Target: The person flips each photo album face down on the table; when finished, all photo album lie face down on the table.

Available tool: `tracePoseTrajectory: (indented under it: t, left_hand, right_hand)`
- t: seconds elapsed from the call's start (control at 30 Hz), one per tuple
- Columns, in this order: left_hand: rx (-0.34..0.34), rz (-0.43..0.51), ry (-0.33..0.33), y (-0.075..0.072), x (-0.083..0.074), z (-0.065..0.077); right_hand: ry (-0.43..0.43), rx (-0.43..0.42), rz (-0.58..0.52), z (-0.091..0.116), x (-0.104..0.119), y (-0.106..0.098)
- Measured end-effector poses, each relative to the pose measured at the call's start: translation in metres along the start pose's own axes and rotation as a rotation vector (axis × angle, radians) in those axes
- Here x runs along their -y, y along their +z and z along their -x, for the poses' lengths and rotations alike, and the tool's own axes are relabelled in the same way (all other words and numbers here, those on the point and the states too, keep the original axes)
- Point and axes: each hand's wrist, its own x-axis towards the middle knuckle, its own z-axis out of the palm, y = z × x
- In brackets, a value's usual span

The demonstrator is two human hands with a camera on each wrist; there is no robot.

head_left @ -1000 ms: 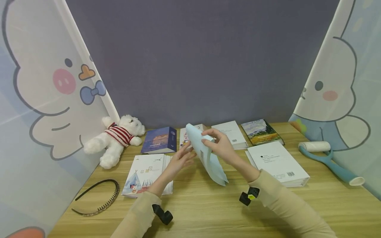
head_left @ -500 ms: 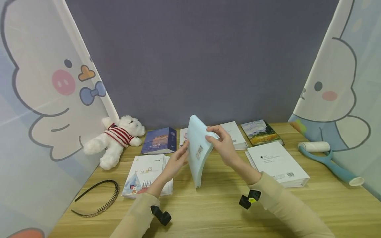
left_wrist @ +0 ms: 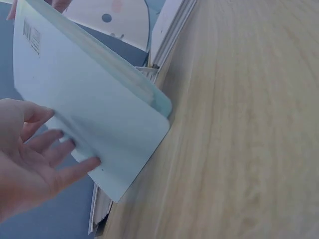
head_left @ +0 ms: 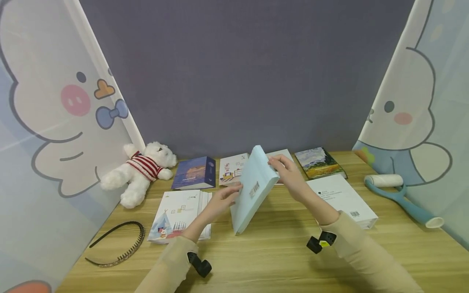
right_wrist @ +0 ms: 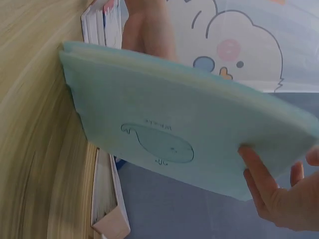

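Observation:
A light blue notebook (head_left: 253, 191) stands tilted above the middle of the table, its barcode side toward the head camera. On its other cover, a whale drawing (right_wrist: 162, 144) shows in the right wrist view. My right hand (head_left: 290, 176) pinches the notebook by its upper right part, with fingertips on the whale cover. The left hand (head_left: 220, 203) is at the notebook's left edge, its fingers (left_wrist: 75, 172) loosely extended against the barcode cover. The notebook's lower corner is close over the wooden table (head_left: 264, 260).
Behind the notebook lie a blue book (head_left: 194, 173), white books and a landscape-cover book (head_left: 318, 162). A tent-picture book (head_left: 177, 215) and headband (head_left: 121, 244) are left, near a teddy bear (head_left: 146, 171). Right are a white book (head_left: 342, 199) and lint roller (head_left: 406, 197).
The notebook's loose, drooping pages have come together, and its barcode side has turned into view. The right hand has moved slightly right with it; the left hand has shifted slightly right and lower.

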Motion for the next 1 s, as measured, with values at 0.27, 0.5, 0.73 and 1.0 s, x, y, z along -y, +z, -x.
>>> tracePoseTrajectory:
  t: [0.27,0.5,0.73,1.0]
  left_hand:
    - [0.030,-0.108,-0.007,-0.001,0.004,0.002]
    - [0.101,-0.238,-0.027,-0.007,0.011,0.003]
    - [0.171,-0.327,-0.050,-0.019,0.019,0.004]
    - [0.229,-0.320,-0.083,-0.021,0.023,0.004]
  right_hand:
    - [0.107,0.043,0.043,0.000,-0.011,-0.010]
    - [0.111,0.066,0.168,0.006,-0.021,-0.024]
    - [0.156,0.119,0.306,0.010,-0.039,-0.033]
    - [0.145,0.143,0.459,0.014,-0.058,-0.044]
